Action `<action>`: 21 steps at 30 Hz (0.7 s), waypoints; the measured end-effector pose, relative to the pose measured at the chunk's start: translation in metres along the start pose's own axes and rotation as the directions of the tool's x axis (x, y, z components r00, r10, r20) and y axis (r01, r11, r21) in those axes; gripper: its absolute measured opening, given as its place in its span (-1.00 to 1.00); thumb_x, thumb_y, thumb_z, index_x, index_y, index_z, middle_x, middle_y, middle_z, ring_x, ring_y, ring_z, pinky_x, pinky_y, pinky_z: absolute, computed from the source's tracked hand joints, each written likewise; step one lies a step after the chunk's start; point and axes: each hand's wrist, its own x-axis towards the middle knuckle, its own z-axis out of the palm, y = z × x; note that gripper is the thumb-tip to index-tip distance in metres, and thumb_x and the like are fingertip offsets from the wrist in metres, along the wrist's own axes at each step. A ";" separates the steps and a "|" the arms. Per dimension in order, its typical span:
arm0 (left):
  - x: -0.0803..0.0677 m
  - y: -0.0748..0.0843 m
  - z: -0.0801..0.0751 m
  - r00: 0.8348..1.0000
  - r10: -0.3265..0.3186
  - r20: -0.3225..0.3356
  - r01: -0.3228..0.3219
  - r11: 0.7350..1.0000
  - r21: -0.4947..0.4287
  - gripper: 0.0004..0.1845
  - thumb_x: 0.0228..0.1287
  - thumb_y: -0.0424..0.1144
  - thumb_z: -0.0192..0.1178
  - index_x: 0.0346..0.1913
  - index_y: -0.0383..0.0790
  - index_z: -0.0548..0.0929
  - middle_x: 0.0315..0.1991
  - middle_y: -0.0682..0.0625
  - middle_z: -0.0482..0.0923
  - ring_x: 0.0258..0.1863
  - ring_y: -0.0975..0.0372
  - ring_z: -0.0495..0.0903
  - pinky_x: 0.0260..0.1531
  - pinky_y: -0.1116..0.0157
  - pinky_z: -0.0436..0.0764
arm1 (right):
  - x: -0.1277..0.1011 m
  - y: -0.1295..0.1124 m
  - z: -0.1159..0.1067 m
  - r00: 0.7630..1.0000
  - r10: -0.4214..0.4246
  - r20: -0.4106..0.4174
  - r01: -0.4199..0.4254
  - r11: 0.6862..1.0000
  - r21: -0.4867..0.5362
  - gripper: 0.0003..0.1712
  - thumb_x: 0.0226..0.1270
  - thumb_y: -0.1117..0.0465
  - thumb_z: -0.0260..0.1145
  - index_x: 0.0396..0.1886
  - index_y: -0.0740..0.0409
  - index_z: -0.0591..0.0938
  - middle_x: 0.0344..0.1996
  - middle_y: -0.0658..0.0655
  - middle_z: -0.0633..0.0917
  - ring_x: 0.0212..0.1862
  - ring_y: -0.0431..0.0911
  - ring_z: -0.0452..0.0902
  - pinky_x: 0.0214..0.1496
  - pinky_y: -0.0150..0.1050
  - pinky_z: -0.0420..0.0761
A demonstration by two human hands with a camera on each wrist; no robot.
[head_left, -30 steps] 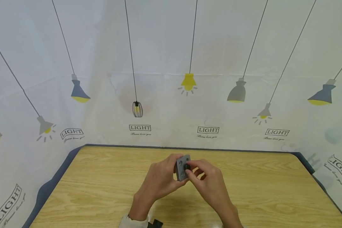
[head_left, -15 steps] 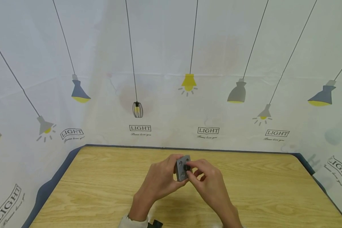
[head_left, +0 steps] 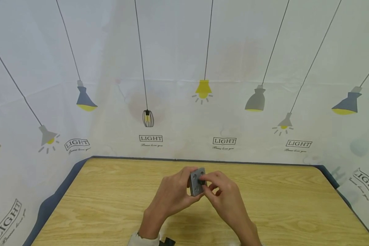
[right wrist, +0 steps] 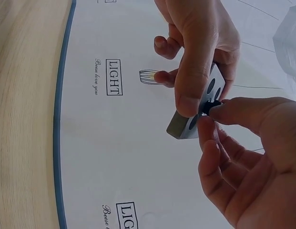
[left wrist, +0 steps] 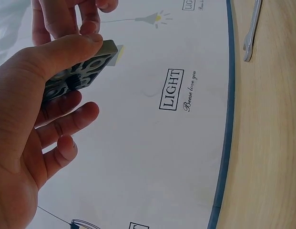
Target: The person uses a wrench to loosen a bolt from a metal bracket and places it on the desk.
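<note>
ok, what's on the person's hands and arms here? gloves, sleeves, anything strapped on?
Both hands are bare: no gloves, rings or markings on the left hand or the right hand. A pale, whitish sleeve cuff shows at the left wrist in the head view, with a small black object beside it at the frame's bottom edge; what that is cannot be told. The right forearm is bare where it leaves the frame.

a makeshift recording booth, not a lived-in room: a bare wooden table (head_left: 110,205) with a dark blue edge, walled from 9 round to 3 o'clock by a white curtain (head_left: 184,51) printed with hanging lamps and the word "light".
</note>
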 end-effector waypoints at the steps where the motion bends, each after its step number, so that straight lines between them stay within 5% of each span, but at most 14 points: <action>1: 0.000 0.000 0.000 1.000 -0.002 0.002 0.002 1.000 -0.001 -0.25 -0.05 0.00 0.55 0.19 -0.17 0.45 -0.14 0.05 0.71 -0.42 0.42 0.62 -0.51 0.50 0.51 | 0.000 0.000 0.000 1.000 0.000 0.002 0.000 1.000 0.000 -0.62 0.03 0.51 0.49 -0.23 -0.02 0.75 -0.32 -0.06 0.66 -0.42 -0.31 0.53 -0.48 -0.42 0.52; 12: 0.000 0.000 0.000 1.000 -0.001 -0.001 0.001 1.000 -0.002 -0.23 -0.06 -0.03 0.56 0.21 -0.17 0.44 -0.13 0.05 0.71 -0.42 0.42 0.62 -0.51 0.49 0.53 | 0.000 0.001 -0.002 1.000 -0.009 0.013 0.009 0.999 0.053 -0.61 0.05 0.55 0.45 -0.20 0.02 0.76 -0.26 -0.03 0.69 -0.40 -0.27 0.58 -0.49 -0.42 0.54; 21: 0.000 0.000 0.000 1.000 -0.009 0.003 0.009 1.000 -0.002 -0.21 -0.07 -0.01 0.57 0.22 -0.16 0.43 -0.18 0.10 0.70 -0.47 0.46 0.55 -0.53 0.50 0.49 | 0.000 0.001 -0.005 0.984 0.178 0.004 -0.177 0.978 0.113 -0.75 0.30 0.33 0.37 -0.03 0.13 0.69 -0.28 0.02 0.76 -0.39 -0.25 0.63 -0.44 -0.36 0.58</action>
